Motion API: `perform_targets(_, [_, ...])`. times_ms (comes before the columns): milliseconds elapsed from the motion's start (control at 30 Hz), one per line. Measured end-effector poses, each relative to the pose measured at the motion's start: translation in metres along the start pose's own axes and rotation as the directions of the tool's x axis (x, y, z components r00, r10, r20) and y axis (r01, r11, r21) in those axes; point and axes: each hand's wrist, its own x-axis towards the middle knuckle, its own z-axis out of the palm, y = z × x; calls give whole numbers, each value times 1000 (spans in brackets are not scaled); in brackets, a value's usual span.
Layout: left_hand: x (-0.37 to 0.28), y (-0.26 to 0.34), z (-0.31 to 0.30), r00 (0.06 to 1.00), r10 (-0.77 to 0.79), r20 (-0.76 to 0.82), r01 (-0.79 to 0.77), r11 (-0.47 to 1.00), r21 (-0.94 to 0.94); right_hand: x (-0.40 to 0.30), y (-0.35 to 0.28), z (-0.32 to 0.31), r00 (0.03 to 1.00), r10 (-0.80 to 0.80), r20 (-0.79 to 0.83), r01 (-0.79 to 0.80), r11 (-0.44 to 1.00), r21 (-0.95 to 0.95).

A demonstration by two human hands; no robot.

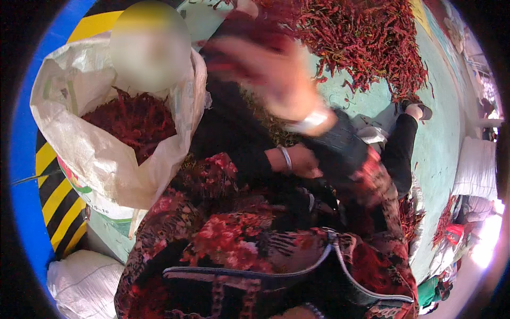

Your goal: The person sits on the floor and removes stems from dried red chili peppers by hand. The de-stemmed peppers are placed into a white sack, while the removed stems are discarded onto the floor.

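Observation:
My right hand [275, 79] is badly blurred, reaching up and left above the lap between the sack and the chilli pile. Dark red streaks show beside its fingers, but what it holds is unclear. My left hand [305, 161], with a silver bangle at the wrist, is low over my lap, fingers curled; their grip is hidden. To the left, an upright white woven sack [115, 175] with a rolled-down mouth contains dried red chillies [135, 115]. A large heap of dried red chillies [366, 44] covers the floor at upper right. Greenish-brown stalks [279, 133] lie between my legs.
Yellow-black striped floor marking [63, 207] runs along the left beside a blue strip [24, 159]. A filled white sack [85, 283] is at lower left, another [476, 167] at far right. A black-trousered leg [400, 151] extends near the heap. A blurred patch covers the sack's back rim.

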Motion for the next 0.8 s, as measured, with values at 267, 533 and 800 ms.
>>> perform_targets(267, [6, -49, -33, 927, -316, -205, 323, 947, 1, 27, 47, -7, 920, -247, 305, 379, 765, -521])
perform_targets(533, [152, -164, -73, 647, -541, -537, 688, 718, 105, -124, 103, -240, 784, 85, -615, -318, 906, -279])
perform_targets(800, [123, -197, -44, 580, -405, -707, 512, 856, -71, -133, 124, -254, 726, 235, -647, -292, 956, 19])
